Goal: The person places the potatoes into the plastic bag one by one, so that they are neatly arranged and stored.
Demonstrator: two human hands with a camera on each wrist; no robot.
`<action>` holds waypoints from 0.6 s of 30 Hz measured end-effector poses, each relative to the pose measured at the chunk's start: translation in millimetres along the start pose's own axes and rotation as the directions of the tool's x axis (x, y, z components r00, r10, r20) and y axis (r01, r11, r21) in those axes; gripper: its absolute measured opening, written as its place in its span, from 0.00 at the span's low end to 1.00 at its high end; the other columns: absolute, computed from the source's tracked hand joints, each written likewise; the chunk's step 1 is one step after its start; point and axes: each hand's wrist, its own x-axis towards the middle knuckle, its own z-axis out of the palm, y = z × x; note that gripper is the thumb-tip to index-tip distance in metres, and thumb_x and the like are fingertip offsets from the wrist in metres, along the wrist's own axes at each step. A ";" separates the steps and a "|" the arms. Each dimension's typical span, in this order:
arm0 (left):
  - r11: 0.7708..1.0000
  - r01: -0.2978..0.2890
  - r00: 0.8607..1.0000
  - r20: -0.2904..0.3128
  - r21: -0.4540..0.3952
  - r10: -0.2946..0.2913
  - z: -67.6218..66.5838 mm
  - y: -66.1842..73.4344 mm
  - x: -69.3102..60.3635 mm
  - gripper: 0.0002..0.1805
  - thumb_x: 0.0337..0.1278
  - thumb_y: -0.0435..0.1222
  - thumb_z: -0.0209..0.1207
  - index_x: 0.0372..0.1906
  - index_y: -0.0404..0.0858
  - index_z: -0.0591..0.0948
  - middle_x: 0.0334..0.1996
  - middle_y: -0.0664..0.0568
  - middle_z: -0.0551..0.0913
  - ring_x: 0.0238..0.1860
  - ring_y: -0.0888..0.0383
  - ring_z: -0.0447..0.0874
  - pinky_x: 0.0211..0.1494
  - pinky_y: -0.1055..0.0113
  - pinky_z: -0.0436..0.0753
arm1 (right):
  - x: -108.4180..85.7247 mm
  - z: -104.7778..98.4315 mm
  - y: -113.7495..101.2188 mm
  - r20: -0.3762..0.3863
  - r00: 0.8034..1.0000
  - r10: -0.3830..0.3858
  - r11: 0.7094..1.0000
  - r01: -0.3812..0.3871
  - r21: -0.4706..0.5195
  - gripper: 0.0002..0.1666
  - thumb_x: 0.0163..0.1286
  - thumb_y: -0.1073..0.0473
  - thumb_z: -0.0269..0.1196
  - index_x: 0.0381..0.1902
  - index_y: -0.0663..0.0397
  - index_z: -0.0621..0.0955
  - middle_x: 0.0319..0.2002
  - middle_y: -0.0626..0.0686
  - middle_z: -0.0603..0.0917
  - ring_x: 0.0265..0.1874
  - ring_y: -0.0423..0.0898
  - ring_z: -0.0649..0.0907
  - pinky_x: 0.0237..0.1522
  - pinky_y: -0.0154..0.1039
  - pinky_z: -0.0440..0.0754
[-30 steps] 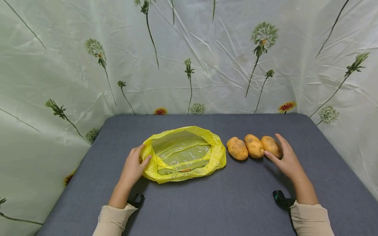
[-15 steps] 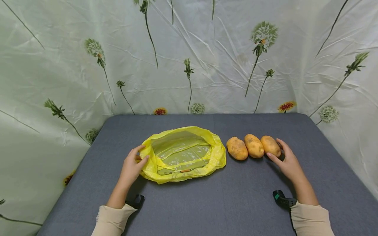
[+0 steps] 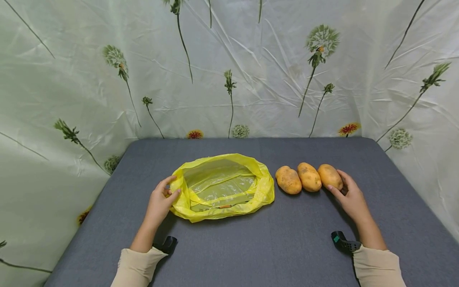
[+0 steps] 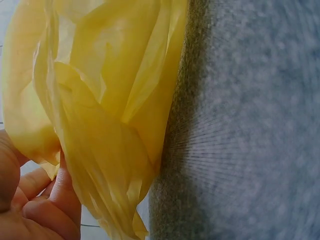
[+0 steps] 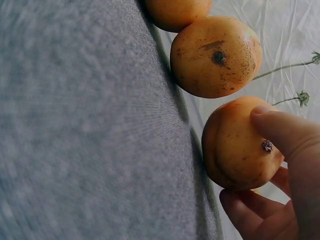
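A yellow plastic bag (image 3: 267,189) lies on the table with its mouth spread wide. At its left end my left hand (image 3: 160,202) holds the rim between thumb and fingers; the left wrist view has the thin yellow plastic (image 4: 107,125) beside the fingers (image 4: 65,195). To the right of the bag, three potatoes sit in a row: a left potato (image 3: 288,180), a middle potato (image 3: 309,177) and a right potato (image 3: 330,176). My right hand (image 3: 353,199) grips the right potato, thumb on its near side and fingers round its right end. In the right wrist view this potato (image 5: 237,145) appears close to the table surface.
The table (image 3: 251,251) has a dark grey-blue cloth cover. A pale curtain (image 3: 229,48) printed with dandelions hangs behind it and along both sides. Black straps (image 3: 346,243) with devices sit on both wrists.
My right hand has closed in on the right potato, bringing thumb and fingers onto it. That potato has turned slightly and shifted a little. My left hand stays at the bag's rim.
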 end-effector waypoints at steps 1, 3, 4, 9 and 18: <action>1.000 -0.002 1.000 -0.002 0.001 0.002 0.1 -0.2 0.0 0.25 0.53 0.30 0.59 0.58 0.37 0.69 0.35 0.45 0.67 0.25 0.57 0.65 0.19 0.72 0.70 | -0.3 -0.2 -0.3 -0.008 1.000 0.003 1.000 -0.003 0.000 0.35 0.60 0.65 0.61 0.62 0.71 0.60 0.47 0.75 0.70 0.39 0.19 0.65 0.37 0.15 0.64; 1.000 -0.005 1.000 -0.006 0.001 0.005 0.5 -0.4 0.1 0.25 0.52 0.30 0.59 0.58 0.37 0.69 0.35 0.45 0.68 0.26 0.57 0.65 0.19 0.72 0.69 | -0.6 -0.7 -1.7 -0.025 1.000 0.010 1.000 -0.010 0.001 0.35 0.61 0.65 0.61 0.62 0.70 0.59 0.48 0.75 0.70 0.41 0.26 0.70 0.37 0.14 0.63; 1.000 -0.007 1.000 -0.008 0.001 0.007 0.4 -0.5 0.1 0.25 0.52 0.30 0.59 0.58 0.37 0.69 0.36 0.45 0.68 0.26 0.57 0.66 0.19 0.72 0.69 | -0.5 -0.8 -2.6 -0.033 0.999 0.013 1.000 -0.013 0.003 0.36 0.61 0.64 0.61 0.62 0.70 0.59 0.49 0.75 0.69 0.43 0.32 0.73 0.37 0.14 0.63; 1.000 -0.010 1.000 -0.010 0.006 0.010 0.4 -0.4 0.2 0.25 0.52 0.30 0.59 0.57 0.37 0.69 0.33 0.45 0.67 0.25 0.57 0.66 0.18 0.71 0.70 | 0.2 -1.1 -6.5 -0.075 0.997 0.026 1.000 -0.025 0.013 0.36 0.61 0.64 0.60 0.63 0.69 0.59 0.54 0.74 0.66 0.47 0.65 0.71 0.38 0.14 0.62; 1.000 -0.018 1.000 -0.003 0.004 0.018 0.4 0.7 0.0 0.25 0.52 0.30 0.59 0.57 0.36 0.69 0.33 0.44 0.67 0.25 0.57 0.65 0.18 0.71 0.70 | 2.4 -1.2 -13.7 -0.161 0.987 -0.002 1.000 0.001 -0.009 0.34 0.60 0.65 0.61 0.62 0.69 0.62 0.55 0.69 0.66 0.48 0.65 0.70 0.41 0.15 0.62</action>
